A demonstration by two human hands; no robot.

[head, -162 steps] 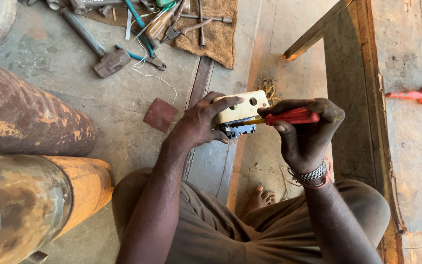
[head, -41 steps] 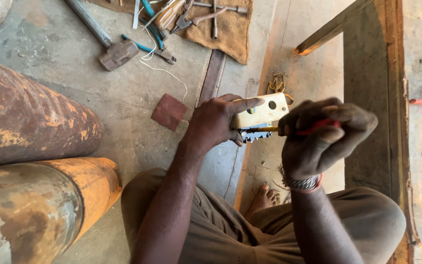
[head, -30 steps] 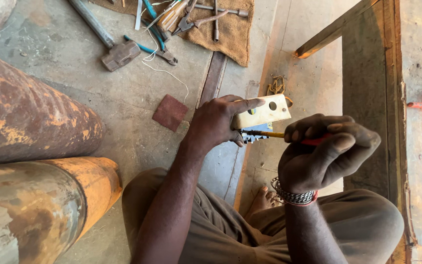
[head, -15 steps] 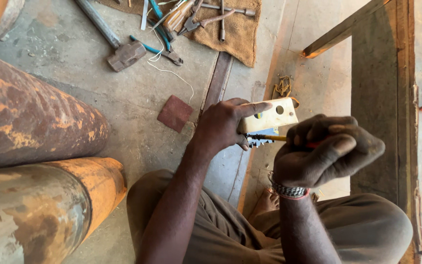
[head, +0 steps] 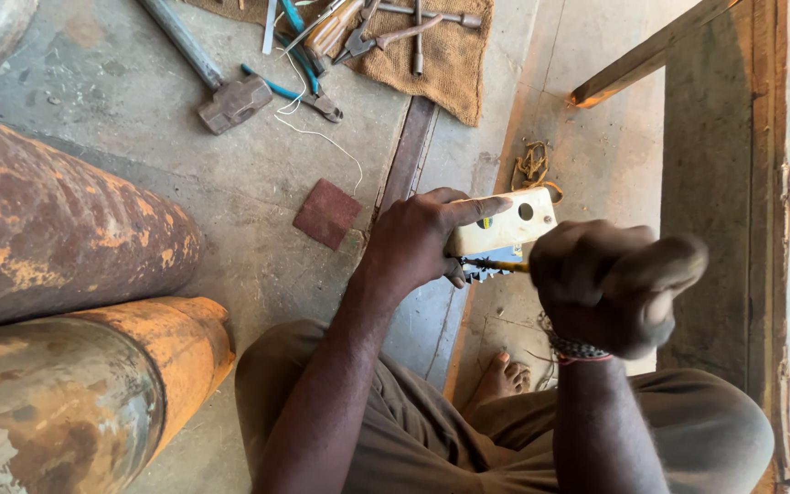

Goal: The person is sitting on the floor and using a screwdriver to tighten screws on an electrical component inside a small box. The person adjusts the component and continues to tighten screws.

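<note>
My left hand [head: 422, 238] grips a cream-coloured switch plate [head: 509, 222] with two round holes, held on edge above the floor, index finger stretched along its top. My right hand [head: 610, 284] is closed around a screwdriver; its handle is hidden inside the fist and only the thin yellowish shaft [head: 502, 266] shows, pointing left into the dark toothed underside of the plate. A beaded bracelet [head: 573, 348] sits on my right wrist.
Two rusty metal cylinders [head: 57, 229] lie at the left. A hammer [head: 221, 91], blue-handled pliers [head: 299, 87] and other tools lie on the concrete and on a burlap cloth [head: 441, 50] at the top. A red square pad [head: 326, 212] and tangled wire [head: 532, 165] lie nearby. A wooden frame [head: 761, 183] stands at the right.
My right fist has turned over the screwdriver, so the red handle seen earlier is now covered. The plate stays in my left hand, and the view has drifted slightly.
</note>
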